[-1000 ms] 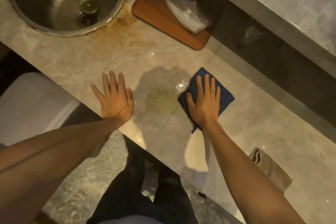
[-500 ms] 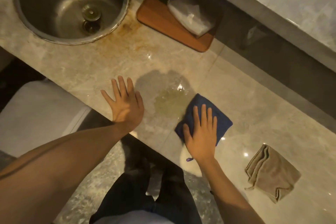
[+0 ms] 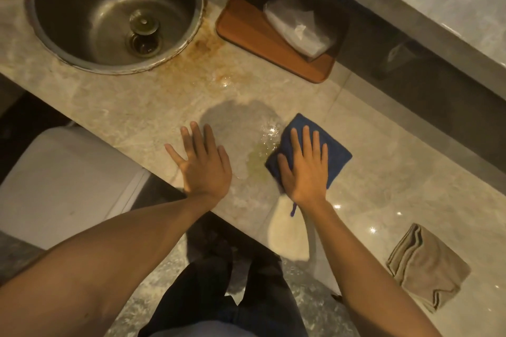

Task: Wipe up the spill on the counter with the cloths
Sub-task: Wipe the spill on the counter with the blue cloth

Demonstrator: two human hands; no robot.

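My right hand [image 3: 304, 169] presses the blue cloth [image 3: 336, 153] flat beside the spill [image 3: 257, 156], left hand [image 3: 204, 165] spread bare on the desk [image 3: 137, 117]; next, a sweep left.

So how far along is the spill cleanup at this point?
Early to midway. Done: little that shows. In hand: the right hand presses the blue cloth flat at the right edge of the yellowish puddle, while the left hand rests flat on the counter. Left: the puddle and wet glints toward the sink remain, and the beige cloth lies folded, untouched.
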